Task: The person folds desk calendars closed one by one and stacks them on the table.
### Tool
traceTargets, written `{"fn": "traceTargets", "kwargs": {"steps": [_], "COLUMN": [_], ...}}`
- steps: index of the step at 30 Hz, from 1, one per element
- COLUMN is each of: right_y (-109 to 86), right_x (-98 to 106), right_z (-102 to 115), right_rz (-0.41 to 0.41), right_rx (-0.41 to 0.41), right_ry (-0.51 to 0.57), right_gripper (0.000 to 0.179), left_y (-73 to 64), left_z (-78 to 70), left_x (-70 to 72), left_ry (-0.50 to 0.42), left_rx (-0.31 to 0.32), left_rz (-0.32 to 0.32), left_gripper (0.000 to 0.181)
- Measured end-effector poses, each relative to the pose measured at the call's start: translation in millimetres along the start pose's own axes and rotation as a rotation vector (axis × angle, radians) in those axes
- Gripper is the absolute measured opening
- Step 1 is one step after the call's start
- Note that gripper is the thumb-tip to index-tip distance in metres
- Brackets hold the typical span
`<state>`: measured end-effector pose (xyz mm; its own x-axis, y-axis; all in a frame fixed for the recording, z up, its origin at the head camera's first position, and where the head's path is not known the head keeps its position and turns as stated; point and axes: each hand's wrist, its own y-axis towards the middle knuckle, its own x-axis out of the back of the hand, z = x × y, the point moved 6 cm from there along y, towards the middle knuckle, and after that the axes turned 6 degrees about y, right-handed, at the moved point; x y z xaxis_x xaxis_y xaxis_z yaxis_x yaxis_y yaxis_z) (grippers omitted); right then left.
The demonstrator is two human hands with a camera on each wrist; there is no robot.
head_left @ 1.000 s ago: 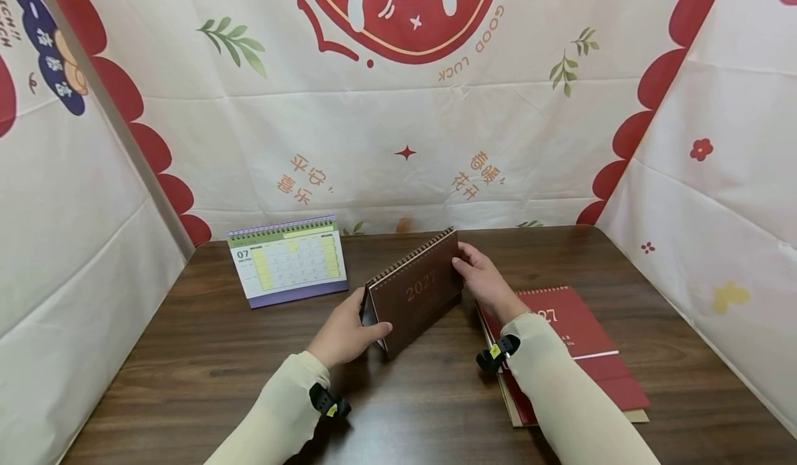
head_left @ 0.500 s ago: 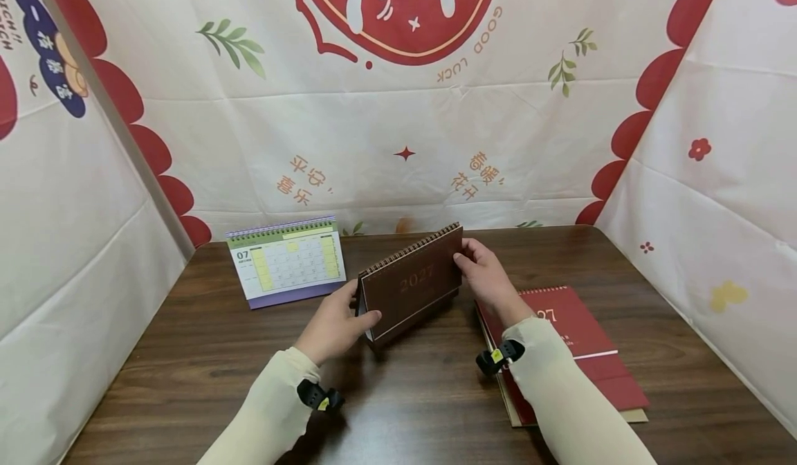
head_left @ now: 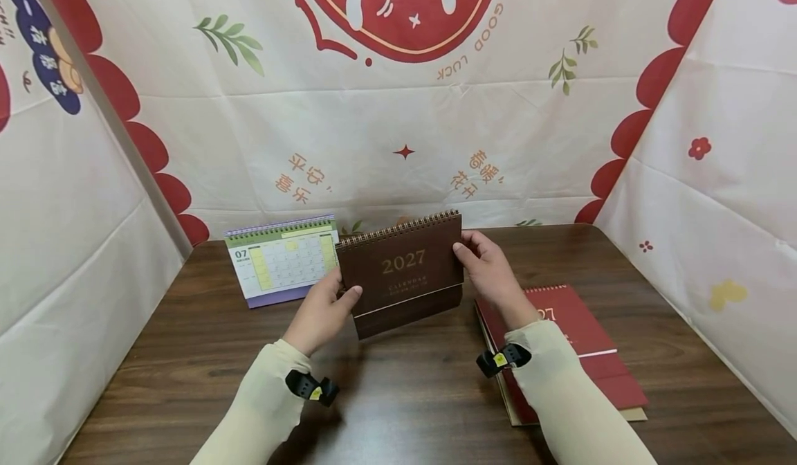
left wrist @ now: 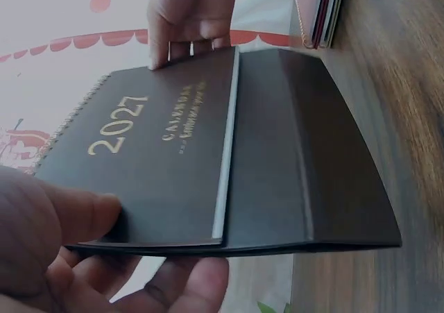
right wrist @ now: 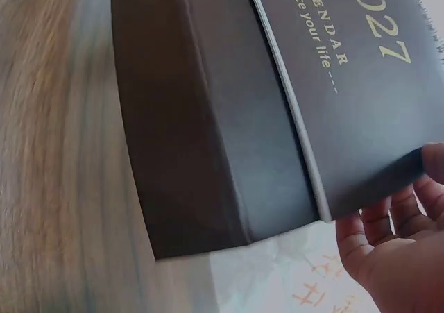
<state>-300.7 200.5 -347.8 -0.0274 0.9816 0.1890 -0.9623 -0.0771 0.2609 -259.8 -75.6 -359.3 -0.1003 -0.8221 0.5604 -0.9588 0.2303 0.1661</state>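
A dark brown 2027 desk calendar [head_left: 405,271] with a spiral top edge is held between both hands, its cover facing me. My left hand [head_left: 320,309] grips its left side, thumb on the cover and fingers behind, as the left wrist view also shows. On the opposite side my right hand [head_left: 492,271] pinches the edge, its thumb [right wrist: 433,162] on the front. The calendar tilts back and looks lifted off the table, its bottom flap [left wrist: 347,153] bent at a crease. Most fingers behind it are hidden in the head view.
Left of the brown calendar stands a white and purple desk calendar [head_left: 283,264] with a green top band, partly overlapped by it. A red 2027 calendar [head_left: 598,354] lies on the wooden table [head_left: 398,409], under the right forearm. Printed cloth [head_left: 398,119] walls the back and sides.
The brown calendar has turned from a slant to face me more squarely and come up a little. My left hand moved left and up with it; the right hand shifted slightly.
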Motion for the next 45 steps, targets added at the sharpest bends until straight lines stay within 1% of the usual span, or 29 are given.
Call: {"fn": "traceTargets", "kwargs": {"steps": [2, 5, 8, 11, 14, 16, 17, 22, 24, 27, 30, 34, 35, 37, 40, 41, 45], "right_y": [-1.7, -4.4, -8.3, -12.7, -16.8, -18.9, -19.6, -22.6, -24.2, -26.9, -31.1, -36.5, -37.6, -39.6, -43.0, -44.1, -48.1], "right_x": [-3, -9, -14, -16, -16, -14, -14, -14, -14, -14, -15, -17, -17, -18, -19, -19, -22], "right_z": [3, 5, 5, 4, 4, 6, 6, 5, 2, -3, -9, -17, -20, -25, -32, -34, -40], "right_rz": [0.026, 0.102, 0.185, 0.231, 0.235, 0.226, 0.224, 0.222, 0.229, 0.244, 0.291, 0.342, 0.343, 0.345, 0.349, 0.349, 0.356], "right_rx": [-0.008, -0.031, -0.05, -0.066, -0.075, -0.073, -0.073, -0.086, -0.092, -0.123, -0.173, -0.237, -0.249, -0.268, -0.29, -0.297, -0.318], "right_ry": [0.073, 0.17, 0.203, 0.202, 0.176, 0.142, 0.128, 0.106, 0.096, 0.067, 0.046, 0.033, 0.011, -0.046, -0.187, -0.233, -0.367], "right_gripper": [0.029, 0.029, 0.033, 0.037, 0.037, 0.036, 0.036, 0.037, 0.038, 0.039, 0.039, 0.038, 0.038, 0.038, 0.04, 0.04, 0.036], "left_y": [1.1, 2.1, 3.1, 4.5, 5.3, 6.0, 6.1, 7.0, 7.2, 8.0, 8.5, 7.7, 7.2, 5.8, 4.2, 3.7, 2.4], "left_z": [0.4, 1.5, 1.8, 2.1, 4.0, 5.7, 6.8, 11.4, 12.5, 14.0, 16.0, 18.5, 19.6, 22.1, 26.7, 28.4, 33.2], "left_x": [1.8, 5.5, 9.2, 10.5, 10.1, 8.5, 7.5, 3.3, 2.3, 0.5, -1.1, -5.8, -7.9, -11.8, -18.0, -19.8, -24.5], "left_ry": [0.005, 0.014, 0.002, -0.022, -0.016, -0.034, -0.047, -0.174, -0.194, -0.204, -0.168, -0.036, 0.001, 0.077, 0.151, 0.166, 0.207], "left_rx": [-0.005, 0.002, 0.008, 0.011, 0.008, 0.008, 0.003, 0.007, 0.017, 0.042, 0.05, 0.028, 0.027, 0.028, 0.05, 0.062, 0.082], "left_rz": [-0.012, -0.031, -0.037, -0.019, -0.007, 0.01, 0.021, 0.078, 0.087, 0.098, 0.091, 0.086, 0.092, 0.101, 0.134, 0.146, 0.182], "left_gripper": [0.028, 0.025, 0.024, 0.025, 0.029, 0.029, 0.029, 0.033, 0.035, 0.041, 0.047, 0.05, 0.05, 0.048, 0.044, 0.043, 0.042]}}
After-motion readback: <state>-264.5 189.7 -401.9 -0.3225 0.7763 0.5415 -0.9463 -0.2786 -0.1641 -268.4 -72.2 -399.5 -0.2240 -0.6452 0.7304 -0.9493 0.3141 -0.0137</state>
